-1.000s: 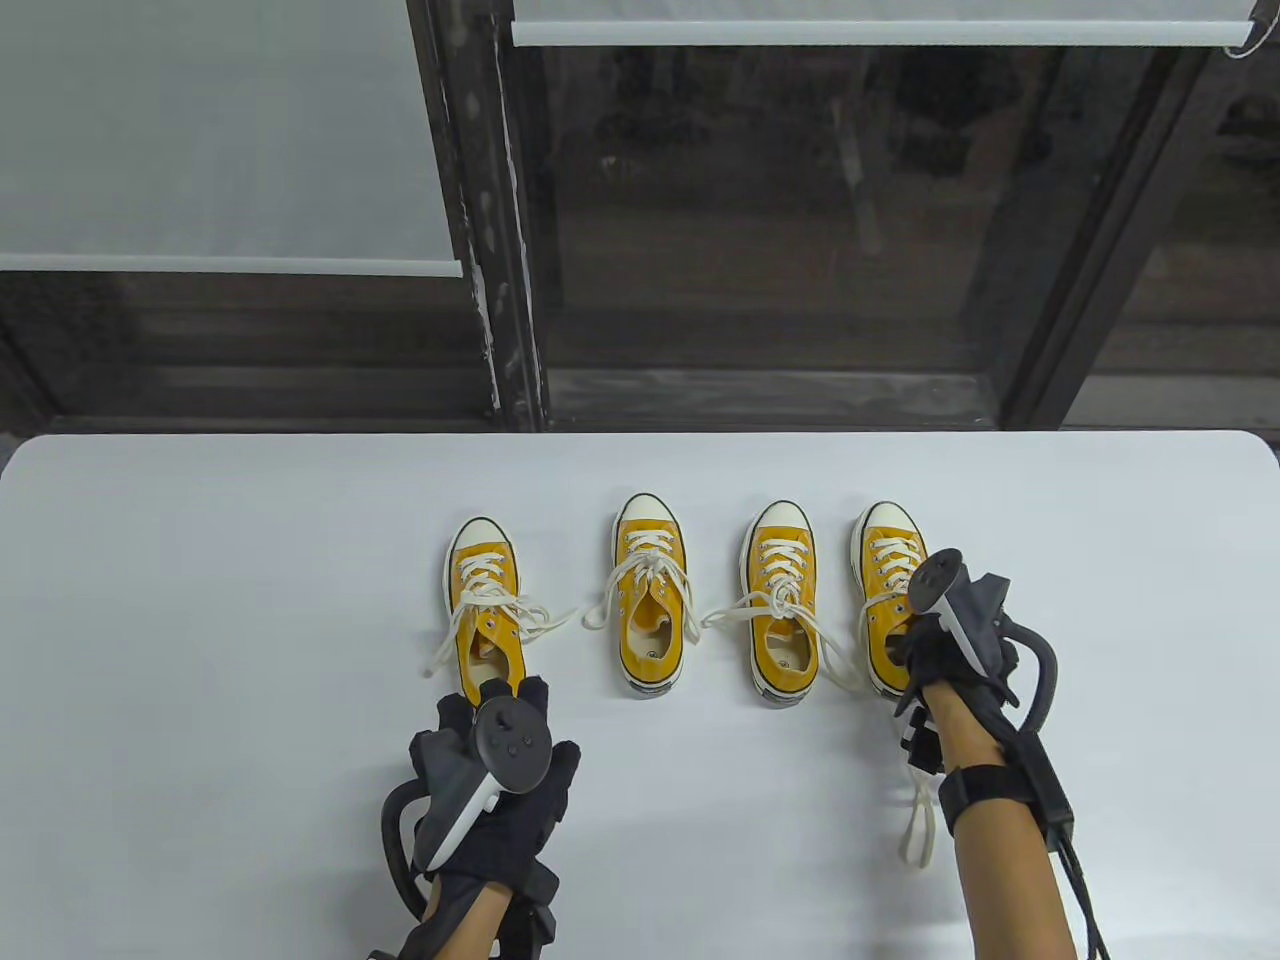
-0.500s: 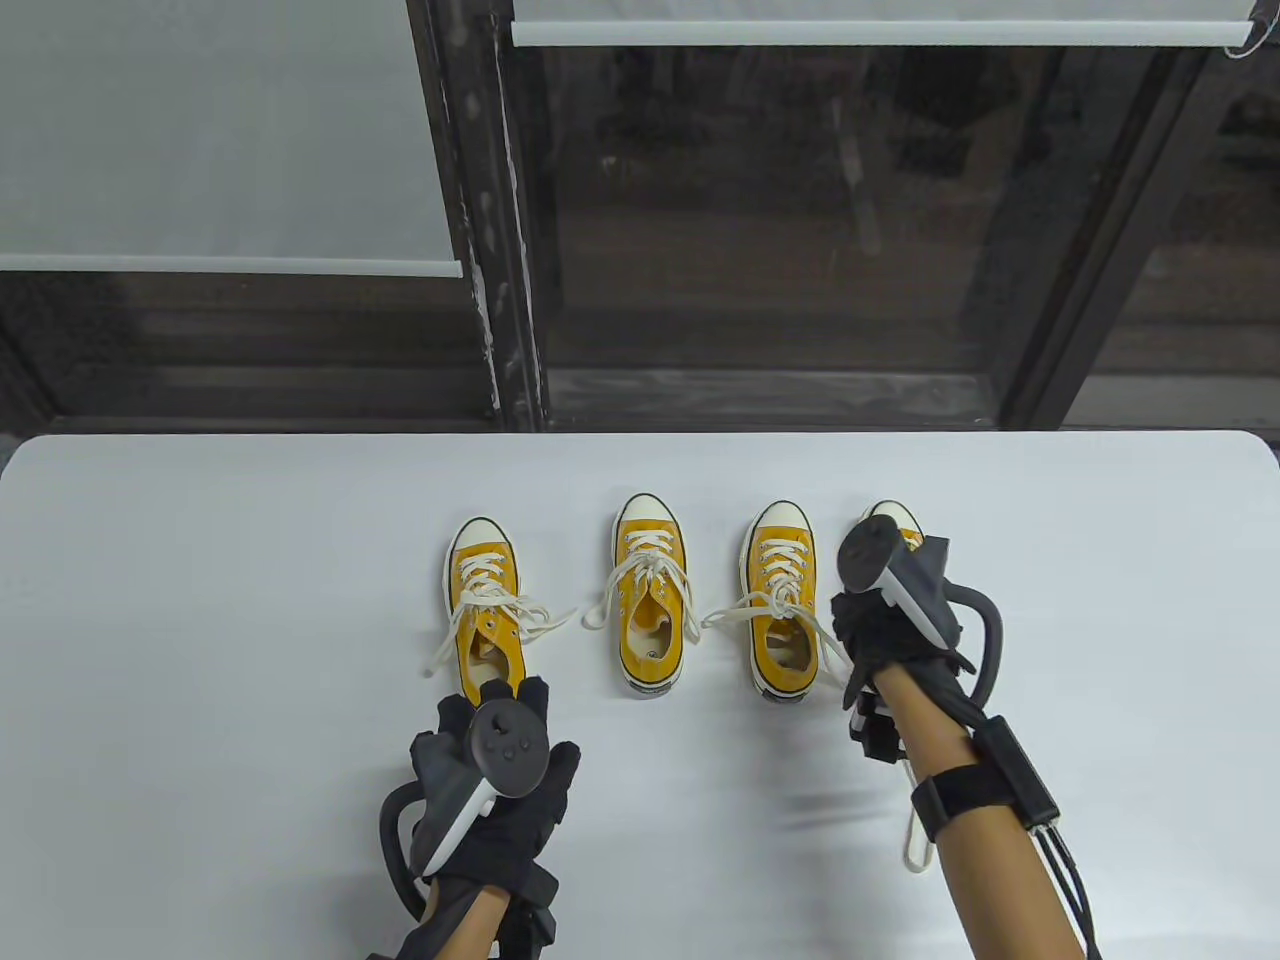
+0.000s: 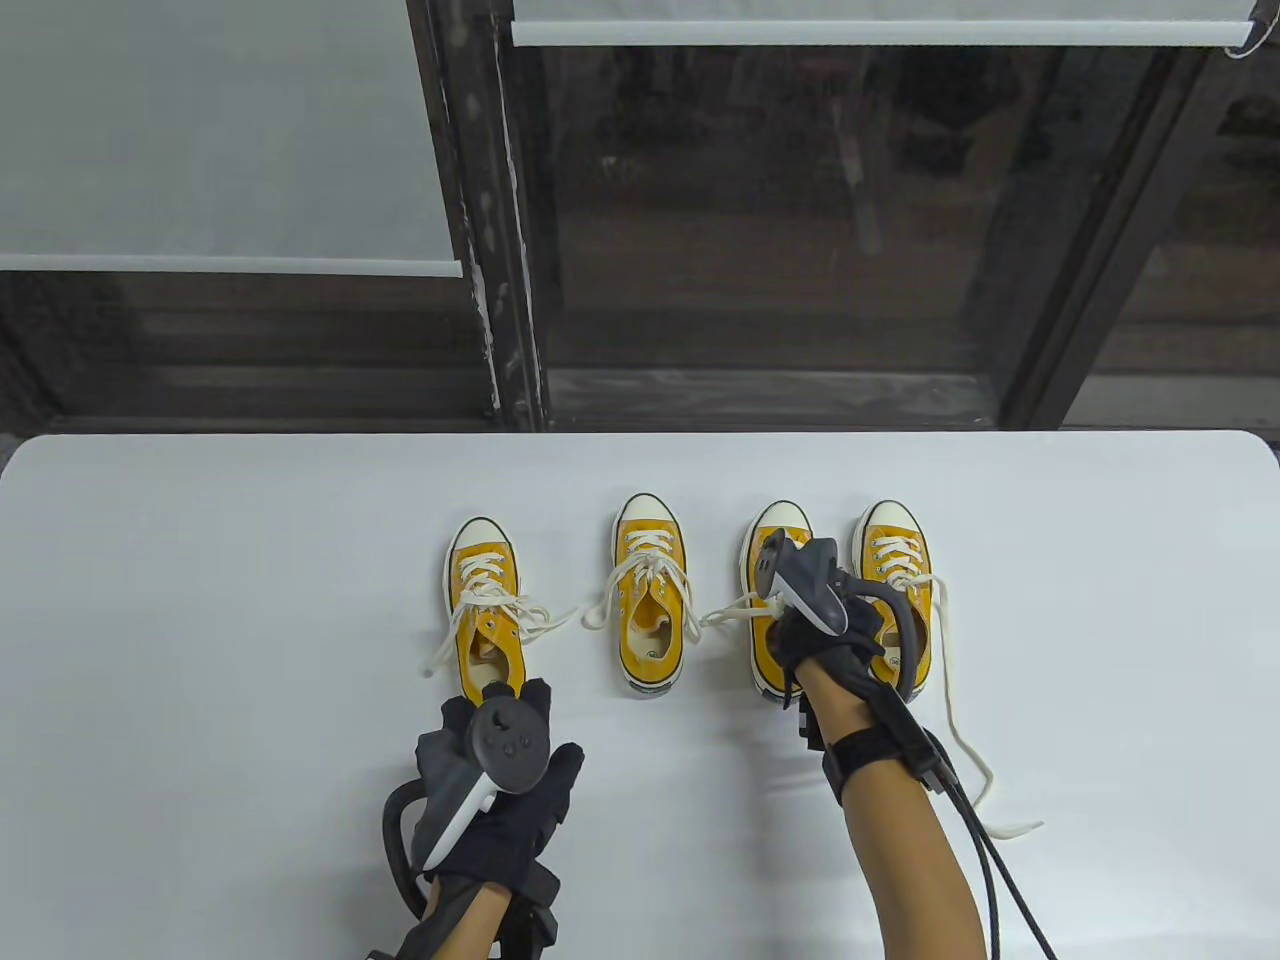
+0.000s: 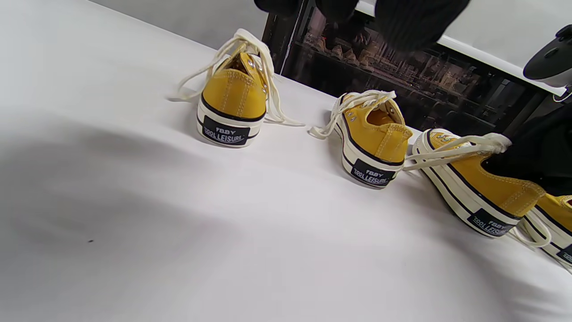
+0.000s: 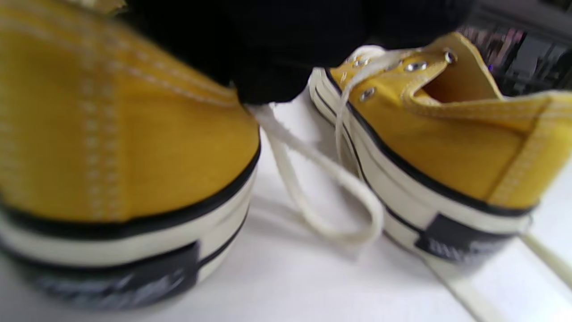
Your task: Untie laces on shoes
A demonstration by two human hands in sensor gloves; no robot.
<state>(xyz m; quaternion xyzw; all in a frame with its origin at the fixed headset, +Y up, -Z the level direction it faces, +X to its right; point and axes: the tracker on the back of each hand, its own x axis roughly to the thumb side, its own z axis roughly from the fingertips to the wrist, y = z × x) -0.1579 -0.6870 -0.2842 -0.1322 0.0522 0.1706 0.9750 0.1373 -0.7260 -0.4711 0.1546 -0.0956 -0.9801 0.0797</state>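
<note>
Four yellow sneakers sit in a row on our white table (image 3: pixel 200 560), toes pointing away from us. Our right hand (image 3: pixel 822 640) is down over the third shoe (image 3: pixel 770 560), and in the left wrist view it looks like it's got that shoe's lace (image 4: pixel 451 150) at the bow, though we can't tell how tight the grip is. The far-right shoe (image 3: pixel 893 560) looks already undone, its lace (image 3: pixel 965 740) trailing loose toward us. Our left hand (image 3: pixel 500 790) rests flat by the heel of the far-left shoe (image 3: pixel 482 590), holding nothing. Best bet, we'd say: grab a free end rather than a loop and pull out sideways, so the bow slips open instead of jamming. The second shoe (image 3: pixel 650 600) and the far-left one look still tied.
</note>
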